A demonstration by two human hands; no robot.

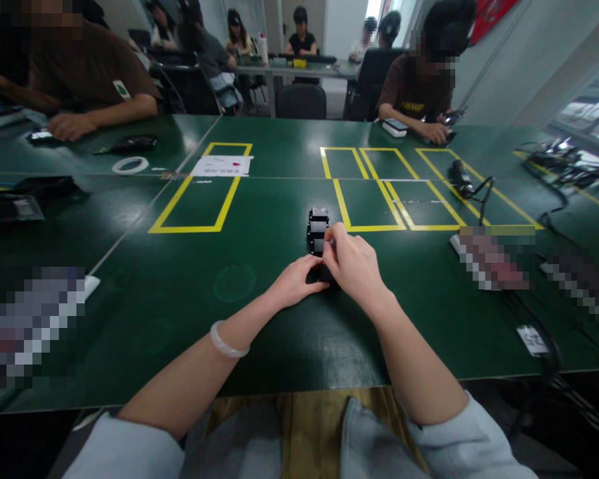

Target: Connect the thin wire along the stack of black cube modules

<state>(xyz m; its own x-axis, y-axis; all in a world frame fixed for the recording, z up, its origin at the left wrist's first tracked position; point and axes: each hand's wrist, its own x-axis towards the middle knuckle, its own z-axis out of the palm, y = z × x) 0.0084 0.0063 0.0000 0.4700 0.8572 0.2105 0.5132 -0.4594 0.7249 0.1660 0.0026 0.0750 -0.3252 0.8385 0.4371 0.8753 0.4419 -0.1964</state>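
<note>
A narrow black segmented object (318, 227) lies on the green table, its length pointing away from me. Several of its segments show shiny grey tops, and I cannot tell its kind. My left hand (299, 281) grips the near end between thumb and fingers. My right hand (352, 259) comes over the same end from the right, with thumb and fingertips pinched together close to its top. Whatever the right fingertips hold is too small or hidden to make out. Both hands cover the object's near part.
Yellow tape rectangles mark the green table (180, 319). A white paper (222, 165) and a tape roll (130, 165) lie at the left. A black device (460, 178) with cables sits at the right, beyond a blurred-out slab (494, 259). Several people sit across.
</note>
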